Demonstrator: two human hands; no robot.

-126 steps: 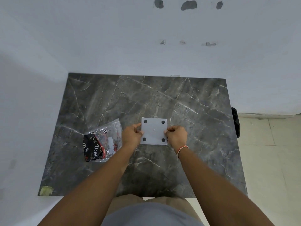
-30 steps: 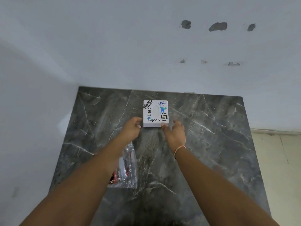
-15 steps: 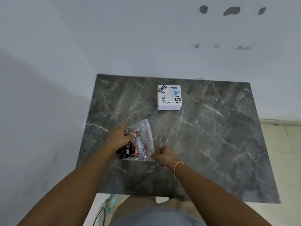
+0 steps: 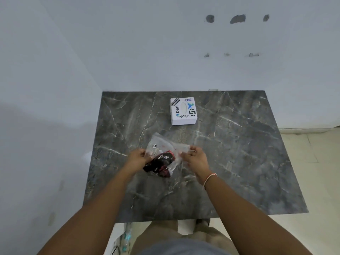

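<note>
A clear plastic bag (image 4: 166, 148) with dark red-and-black wrapped items (image 4: 159, 165) inside hangs just above the middle of the dark marble table (image 4: 239, 162). My left hand (image 4: 138, 158) pinches the bag's left edge. My right hand (image 4: 195, 157) pinches its right edge, pulling the plastic taut between them. A white square box (image 4: 183, 111) covered with stickers lies flat farther back on the table, apart from both hands.
The table stands in a corner, with grey walls along its far and left sides. A tiled floor (image 4: 312, 162) lies to the right. Below the near table edge I see my legs and some cables on the floor.
Both hands put the white box, sticker side up, at the back of the table and let go of it. They then took hold of the plastic bag and lifted it toward the middle.
</note>
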